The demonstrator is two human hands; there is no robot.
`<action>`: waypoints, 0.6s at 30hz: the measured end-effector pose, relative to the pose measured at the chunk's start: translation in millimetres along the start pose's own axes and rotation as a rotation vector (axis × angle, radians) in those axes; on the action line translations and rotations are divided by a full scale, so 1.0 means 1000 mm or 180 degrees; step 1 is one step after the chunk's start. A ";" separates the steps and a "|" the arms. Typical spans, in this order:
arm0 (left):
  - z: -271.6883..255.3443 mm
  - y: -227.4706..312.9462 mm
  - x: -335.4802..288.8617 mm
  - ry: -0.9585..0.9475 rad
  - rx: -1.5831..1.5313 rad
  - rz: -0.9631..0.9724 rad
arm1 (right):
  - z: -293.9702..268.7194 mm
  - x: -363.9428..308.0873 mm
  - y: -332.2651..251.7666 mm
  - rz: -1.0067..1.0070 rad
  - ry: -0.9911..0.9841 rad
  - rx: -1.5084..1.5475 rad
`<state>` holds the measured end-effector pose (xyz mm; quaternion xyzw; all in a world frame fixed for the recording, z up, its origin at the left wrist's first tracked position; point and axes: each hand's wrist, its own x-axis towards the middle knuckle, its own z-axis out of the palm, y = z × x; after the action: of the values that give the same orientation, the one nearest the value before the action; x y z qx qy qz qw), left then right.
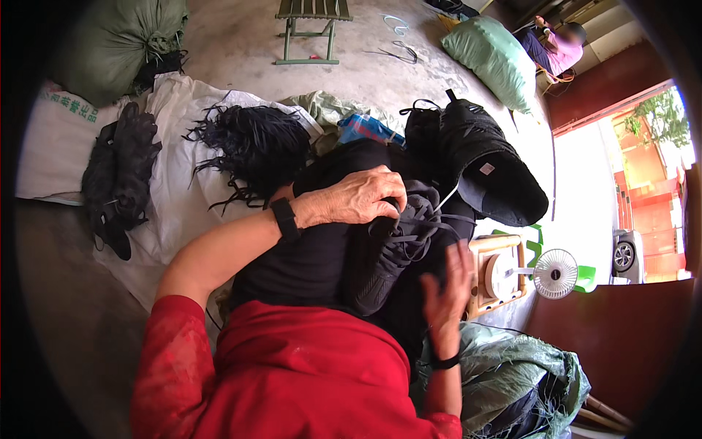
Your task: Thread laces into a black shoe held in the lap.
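Note:
A black lace-up shoe (384, 267) lies across my lap on dark trousers, its loose laces trailing to the right. My left hand (369, 196) is closed with curled fingers on the upper edge of this shoe; the fingertips are partly hidden. To the right of the shoe, my right hand (447, 289) is raised with its fingers apart and holds nothing. Beyond my lap, more black shoes (479, 150) are bunched together, one showing its opening and a small pale label. A tangled heap of black laces (256, 143) rests on a white sheet to the left.
Dark shoe pieces (124, 172) lie at far left beside a white sack (58, 146). Stuffed green sacks (493, 62) stand farther off, near a folding stool (311, 29). At right are a small fan (554, 274), a wooden stool (521, 252) and an open green sack (504, 366). A seated person (559, 51) is far right.

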<state>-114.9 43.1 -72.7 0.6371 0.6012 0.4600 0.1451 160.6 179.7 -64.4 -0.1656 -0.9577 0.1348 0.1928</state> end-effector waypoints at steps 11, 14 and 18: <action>0.015 0.055 0.084 0.0027 0.0300 -0.0112 | -0.014 -0.009 -0.070 -0.0636 0.0752 0.0362; 0.006 0.035 0.116 -0.0093 -0.1218 -0.0785 | -0.031 -0.014 -0.060 -0.0160 0.0864 0.0531; 0.015 -0.003 0.157 0.0195 0.0250 -0.1441 | -0.046 -0.026 -0.056 -0.0516 0.0420 0.0601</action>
<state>-128.6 190.2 -18.4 0.4769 0.7503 0.4112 0.2013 187.4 128.0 -13.7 -0.0773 -0.9362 0.1971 0.2804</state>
